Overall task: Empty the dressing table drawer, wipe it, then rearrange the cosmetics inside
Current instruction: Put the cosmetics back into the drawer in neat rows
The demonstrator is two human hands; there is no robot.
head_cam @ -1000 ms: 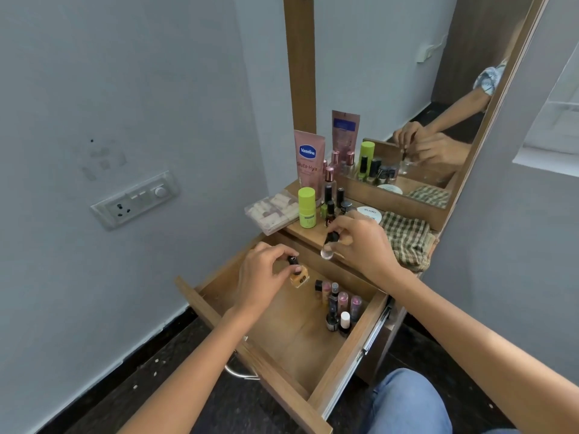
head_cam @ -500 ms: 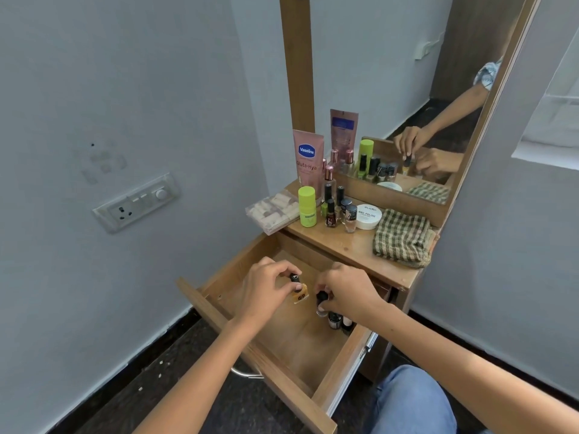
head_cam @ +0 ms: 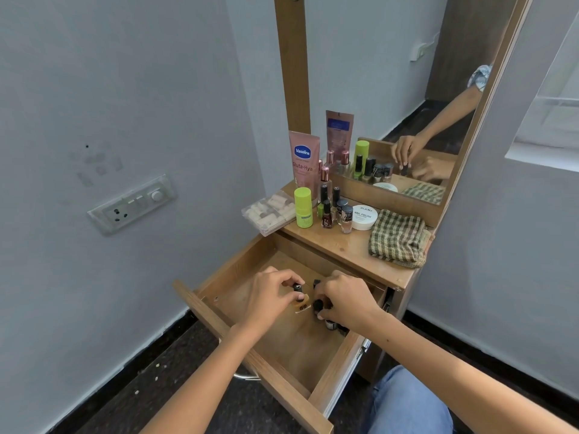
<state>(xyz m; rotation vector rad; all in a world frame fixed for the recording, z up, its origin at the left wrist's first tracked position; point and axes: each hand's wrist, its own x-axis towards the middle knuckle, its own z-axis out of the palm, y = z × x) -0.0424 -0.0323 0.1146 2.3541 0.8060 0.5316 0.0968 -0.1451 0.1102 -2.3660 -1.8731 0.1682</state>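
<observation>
The wooden drawer (head_cam: 219,324) of the dressing table stands pulled out. Inside it, my left hand (head_cam: 271,296) pinches the black cap of an amber nail polish bottle (head_cam: 301,303) standing on the drawer floor. Just to its right, my right hand (head_cam: 346,300) grips a small black-capped bottle (head_cam: 317,305) low in the drawer. Beneath that hand a few more small bottles (head_cam: 329,324) show along the drawer's right side, mostly hidden. On the tabletop (head_cam: 351,249) stand a pink Vaseline tube (head_cam: 304,159), a green bottle (head_cam: 303,207), several nail polishes (head_cam: 335,211) and a white jar (head_cam: 364,217).
A checked cloth (head_cam: 397,237) lies folded on the tabletop's right end. A clear box of pale pieces (head_cam: 271,211) overhangs the left end. The mirror (head_cam: 407,89) rises behind. A switch plate (head_cam: 131,203) is on the left wall. My knee in jeans (head_cam: 407,399) is below the drawer.
My right hand came down from the tabletop's front edge into the drawer with the small bottle and now holds it low beside the other bottles. My left hand stayed on the amber bottle.
</observation>
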